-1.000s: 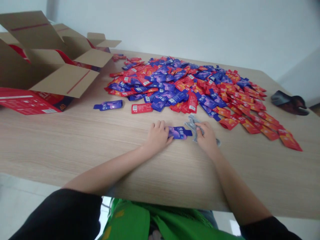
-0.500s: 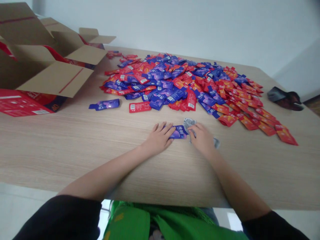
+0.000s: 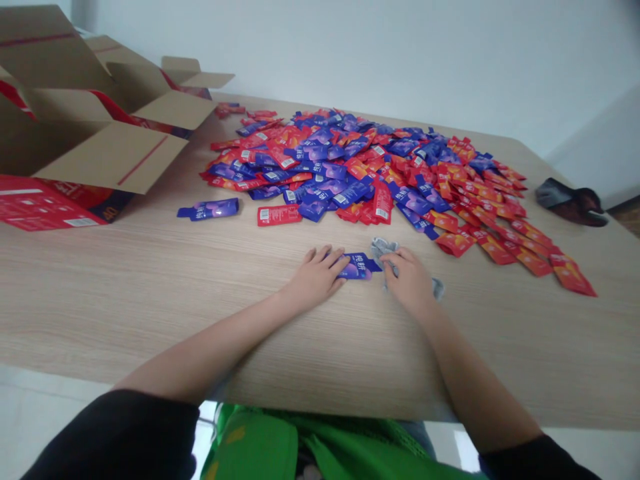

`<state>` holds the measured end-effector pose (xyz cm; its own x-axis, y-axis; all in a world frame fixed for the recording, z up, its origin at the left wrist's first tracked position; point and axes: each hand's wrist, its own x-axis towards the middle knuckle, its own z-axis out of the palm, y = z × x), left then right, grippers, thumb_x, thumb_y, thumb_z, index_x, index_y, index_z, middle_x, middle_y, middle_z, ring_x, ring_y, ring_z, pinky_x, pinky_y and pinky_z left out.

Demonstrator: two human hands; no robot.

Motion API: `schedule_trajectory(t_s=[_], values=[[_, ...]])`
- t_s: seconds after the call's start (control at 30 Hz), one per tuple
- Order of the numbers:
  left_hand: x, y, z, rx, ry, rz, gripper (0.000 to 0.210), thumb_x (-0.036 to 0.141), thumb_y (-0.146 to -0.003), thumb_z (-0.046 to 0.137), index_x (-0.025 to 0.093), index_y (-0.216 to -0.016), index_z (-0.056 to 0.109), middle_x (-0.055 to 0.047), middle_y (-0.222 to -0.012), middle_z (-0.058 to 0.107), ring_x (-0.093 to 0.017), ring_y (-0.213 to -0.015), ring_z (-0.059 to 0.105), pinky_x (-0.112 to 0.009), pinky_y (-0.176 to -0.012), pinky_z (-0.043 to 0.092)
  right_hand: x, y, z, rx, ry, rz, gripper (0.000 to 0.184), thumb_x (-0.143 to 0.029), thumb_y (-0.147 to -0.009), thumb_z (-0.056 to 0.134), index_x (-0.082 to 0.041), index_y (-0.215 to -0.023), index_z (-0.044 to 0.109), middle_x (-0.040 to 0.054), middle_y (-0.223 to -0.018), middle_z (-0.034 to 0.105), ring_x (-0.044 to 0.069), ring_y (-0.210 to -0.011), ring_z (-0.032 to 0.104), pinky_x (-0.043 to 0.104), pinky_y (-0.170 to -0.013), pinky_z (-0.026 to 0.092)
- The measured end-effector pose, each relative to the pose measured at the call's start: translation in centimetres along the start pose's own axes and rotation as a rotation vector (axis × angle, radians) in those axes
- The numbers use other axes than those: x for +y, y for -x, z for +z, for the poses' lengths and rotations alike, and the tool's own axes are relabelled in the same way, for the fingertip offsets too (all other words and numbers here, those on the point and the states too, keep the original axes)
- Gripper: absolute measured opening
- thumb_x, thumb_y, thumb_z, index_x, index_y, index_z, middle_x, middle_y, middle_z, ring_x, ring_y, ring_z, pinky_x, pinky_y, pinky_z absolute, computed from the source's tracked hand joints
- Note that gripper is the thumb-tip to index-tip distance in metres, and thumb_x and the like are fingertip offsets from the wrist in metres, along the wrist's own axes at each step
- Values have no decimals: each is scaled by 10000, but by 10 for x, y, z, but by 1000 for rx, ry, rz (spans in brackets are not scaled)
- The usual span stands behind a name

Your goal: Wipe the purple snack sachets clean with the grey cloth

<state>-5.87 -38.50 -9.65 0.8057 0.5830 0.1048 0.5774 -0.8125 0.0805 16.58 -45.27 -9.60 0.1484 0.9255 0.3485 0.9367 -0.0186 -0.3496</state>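
Note:
A purple sachet lies flat on the table, its narrow spout end pointing right. My left hand rests on the sachet's left part with fingers spread, pressing it to the tabletop. Bunched under and around my right hand is a grey cloth, pinched between thumb and fingers just right of the spout end. Part of the cloth is hidden beneath that hand.
Beyond my hands spreads a large heap of red and purple sachets. One purple sachet and one red sachet lie in front of it. Open cardboard boxes stand at left. A dark, shiny object sits at far right.
My right hand has shifted slightly right with the grey cloth, off the sachet's spout end, which now shows more fully. My left hand stays on the sachet.

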Motion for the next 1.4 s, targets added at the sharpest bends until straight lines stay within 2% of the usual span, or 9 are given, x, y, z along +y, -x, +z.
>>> schedule_trajectory(t_s=[0.23,0.37,0.47,0.6,0.7,0.87,1.03,1.23,1.4], values=[[-4,-4,-9,55,0,69,427,412,-973,495,201,-1342,534,-102,-1414,508,-297,-1272,460,-434,-1038,376,-8,-1,3,-87,-104,-70,248,-217,-878,474,-238,-926,716,64,-963,646,232,-961,597,379,-853,468],[-17,-8,-22,70,165,116,380,435,-994,435,180,-1192,635,-106,-1139,633,-238,-1072,581,-383,-945,433,7,-7,-12,30,-230,36,211,-233,-856,498,-216,-898,704,52,-911,650,213,-870,619,365,-807,475],[-33,-11,-24,93,382,16,340,329,-1019,367,177,-1134,649,-62,-975,678,-183,-900,631,-317,-834,473,8,-10,-25,146,-284,53,196,-242,-852,510,-201,-907,693,58,-909,653,212,-878,622,357,-806,472],[-41,-9,-18,128,339,-36,332,223,-951,463,203,-1252,603,-70,-1090,657,-208,-995,599,-356,-903,461,0,-8,-25,112,-296,41,190,-245,-860,511,-201,-901,691,57,-907,648,209,-868,619,356,-807,469],[-29,-5,-15,107,227,-9,405,278,-947,496,252,-1348,543,-84,-1208,588,-245,-1100,535,-417,-960,442,-5,-5,-16,67,-296,40,201,-247,-872,500,-204,-912,693,55,-903,636,209,-859,614,357,-800,469],[-2,3,-16,45,190,14,352,306,-960,473,218,-1271,611,-106,-1156,556,-233,-1035,539,-402,-926,478,-17,-4,0,67,-215,-42,272,-261,-926,445,-218,-1039,689,79,-996,600,218,-935,582,365,-841,471],[10,7,-22,45,163,-5,335,313,-963,461,219,-1237,629,-103,-1131,546,-232,-1024,541,-396,-911,497,-26,-4,10,-118,-30,-211,294,-206,-917,450,-267,-1034,713,85,-1066,615,246,-994,535,412,-887,455],[19,6,-26,-15,61,-110,311,309,-970,430,181,-1172,628,-116,-1066,589,-232,-931,616,-351,-785,524,-25,1,9,54,-35,-61,282,-227,-924,443,-239,-1029,704,89,-1005,600,245,-973,546,393,-862,458],[25,6,-34,-170,13,-267,354,368,-1005,337,143,-1108,592,-76,-795,670,-230,-697,666,-326,-621,492,-29,-3,10,-22,-83,-139,293,-223,-930,435,-243,-1032,709,86,-1025,605,242,-996,539,388,-877,450]])
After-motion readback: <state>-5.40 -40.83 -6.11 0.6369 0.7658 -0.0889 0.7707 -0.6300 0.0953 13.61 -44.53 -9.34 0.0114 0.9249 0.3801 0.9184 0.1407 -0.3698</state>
